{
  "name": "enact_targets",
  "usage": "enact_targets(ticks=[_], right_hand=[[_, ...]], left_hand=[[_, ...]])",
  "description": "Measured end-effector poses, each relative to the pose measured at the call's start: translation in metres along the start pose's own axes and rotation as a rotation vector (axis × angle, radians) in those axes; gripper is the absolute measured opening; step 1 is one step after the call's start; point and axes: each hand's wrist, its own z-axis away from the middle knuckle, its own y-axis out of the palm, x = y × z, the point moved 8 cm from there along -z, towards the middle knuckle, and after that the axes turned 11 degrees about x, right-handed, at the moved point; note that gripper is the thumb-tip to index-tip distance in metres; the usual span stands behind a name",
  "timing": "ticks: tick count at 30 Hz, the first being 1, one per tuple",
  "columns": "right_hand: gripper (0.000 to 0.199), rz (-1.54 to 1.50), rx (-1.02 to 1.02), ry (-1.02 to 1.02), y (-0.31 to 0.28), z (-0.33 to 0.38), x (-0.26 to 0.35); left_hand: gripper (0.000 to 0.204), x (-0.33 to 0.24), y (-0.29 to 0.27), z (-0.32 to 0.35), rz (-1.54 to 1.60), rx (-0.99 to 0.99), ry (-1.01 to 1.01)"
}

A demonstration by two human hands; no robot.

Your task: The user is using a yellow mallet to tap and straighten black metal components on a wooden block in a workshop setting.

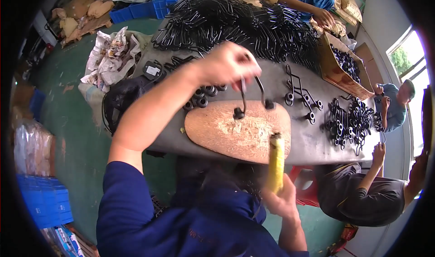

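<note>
Above the worn wooden board (204, 125), my left hand (229, 64) is closed on a bent black metal rod (263, 91). Its two legs hang down, each with a dark round piece at the end, over the board's far side. Close to my body, my right hand (281, 196), slightly blurred, grips a yellow stick-like tool (276, 162) with a dark tip. That tool points up toward the board's near right edge, and its exact kind is unclear. The board's middle is chipped and paler.
A large heap of black bent rods (226, 24) covers the table's far side. Rods with round ends (301, 94) lie right of the board, with another pile (349, 123) beyond. A carton (344, 71) holds small black parts. Co-workers (362, 193) sit around the table.
</note>
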Motion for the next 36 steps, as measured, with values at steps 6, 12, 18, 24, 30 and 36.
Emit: enact_targets(ticks=[6,12,18,24,30,36], right_hand=[[0.025,-0.065,-0.251,0.023,-0.065,-0.016,-0.028],[0.022,-0.277,-0.366,0.044,-0.105,-0.03,-0.065],[0.023,-0.278,-0.358,0.136,-0.111,-0.032,-0.08],[0.026,-0.296,-0.286,0.187,-0.113,-0.038,-0.082],[0.028,-0.269,-0.343,0.235,-0.111,-0.035,-0.078],[0.029,-0.204,-0.317,0.177,-0.112,-0.031,-0.079]], left_hand=[[0.023,0.032,-0.138,0.044,0.183,-0.21,-0.006],[0.032,0.161,-0.213,0.108,-0.178,-0.51,-0.747],[0.033,0.077,-0.142,-0.043,-0.546,-0.564,-0.145],[0.052,0.143,0.049,-0.246,-0.194,-0.226,-0.446],[0.047,0.097,0.094,-0.249,-0.054,-0.26,-0.246],[0.023,-0.002,0.113,-0.148,0.301,-0.045,0.129]])
